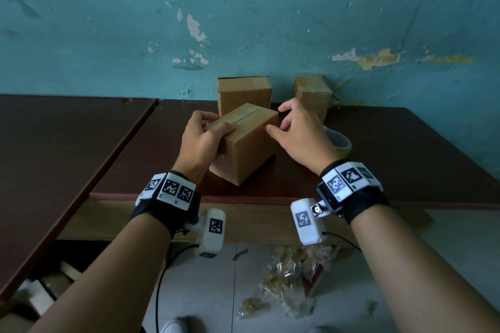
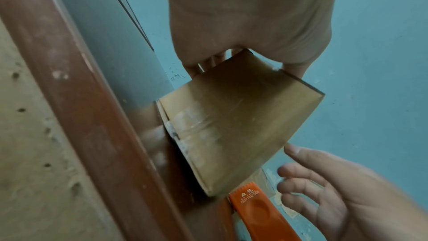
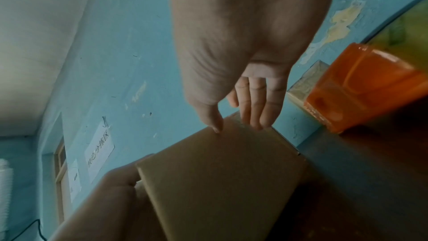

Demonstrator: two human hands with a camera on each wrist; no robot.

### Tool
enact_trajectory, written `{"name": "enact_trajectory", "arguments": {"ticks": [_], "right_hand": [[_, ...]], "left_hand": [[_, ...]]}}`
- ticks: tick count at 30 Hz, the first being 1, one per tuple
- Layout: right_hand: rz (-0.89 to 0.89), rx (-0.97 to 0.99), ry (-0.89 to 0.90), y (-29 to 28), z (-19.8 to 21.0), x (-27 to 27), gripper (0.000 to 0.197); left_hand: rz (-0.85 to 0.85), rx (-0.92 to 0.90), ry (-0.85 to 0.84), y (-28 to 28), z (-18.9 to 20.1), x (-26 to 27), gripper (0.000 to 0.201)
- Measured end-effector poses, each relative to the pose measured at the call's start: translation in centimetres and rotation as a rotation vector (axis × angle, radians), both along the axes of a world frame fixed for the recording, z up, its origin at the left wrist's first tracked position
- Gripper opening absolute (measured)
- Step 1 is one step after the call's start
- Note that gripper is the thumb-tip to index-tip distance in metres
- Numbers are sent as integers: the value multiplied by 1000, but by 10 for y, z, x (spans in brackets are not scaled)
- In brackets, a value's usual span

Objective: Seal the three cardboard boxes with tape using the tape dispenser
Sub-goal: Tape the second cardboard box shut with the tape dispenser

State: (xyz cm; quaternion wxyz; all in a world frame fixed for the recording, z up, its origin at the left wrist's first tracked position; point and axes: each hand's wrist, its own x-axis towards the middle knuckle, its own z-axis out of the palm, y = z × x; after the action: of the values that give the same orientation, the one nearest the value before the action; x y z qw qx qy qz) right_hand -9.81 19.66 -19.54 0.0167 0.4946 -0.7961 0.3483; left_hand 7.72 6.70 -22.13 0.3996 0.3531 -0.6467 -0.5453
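Note:
On the dark brown table (image 1: 405, 159) the nearest cardboard box (image 1: 243, 149) stands at an angle, its top flaps closed with a seam showing. My left hand (image 1: 213, 123) grips its left top corner, thumb on top. My right hand (image 1: 276, 119) is relaxed, its fingertips (image 3: 259, 125) touching the box (image 3: 220, 180) at its right top edge. An orange tape dispenser (image 2: 254, 208) with a yellow-green roll (image 1: 341, 143) lies just right of the box, mostly hidden behind my right hand. Two more boxes stand by the wall: one (image 1: 243, 92) behind the near box, another (image 1: 313, 92) to its right.
A second brown table (image 1: 54, 149) adjoins on the left with a narrow gap between. The peeling teal wall (image 1: 243, 21) rises right behind the boxes. Crumpled plastic scraps (image 1: 292, 273) lie on the floor below the table's front edge.

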Motion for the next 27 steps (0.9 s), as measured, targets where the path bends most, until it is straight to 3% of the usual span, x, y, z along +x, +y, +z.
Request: {"name": "enact_trajectory", "arguments": {"ticks": [5, 12, 19, 27], "right_hand": [[76, 28, -78, -3, 0, 8, 44], [111, 34, -230, -2, 0, 4, 56], [113, 49, -204, 1, -1, -5, 59], [95, 79, -171, 0, -2, -3, 62]], "left_hand": [[39, -14, -44, 2, 2, 0, 42], [-58, -28, -22, 7, 2, -3, 35], [-151, 8, 3, 12, 1, -4, 56], [-176, 36, -11, 10, -3, -6, 46]]}}
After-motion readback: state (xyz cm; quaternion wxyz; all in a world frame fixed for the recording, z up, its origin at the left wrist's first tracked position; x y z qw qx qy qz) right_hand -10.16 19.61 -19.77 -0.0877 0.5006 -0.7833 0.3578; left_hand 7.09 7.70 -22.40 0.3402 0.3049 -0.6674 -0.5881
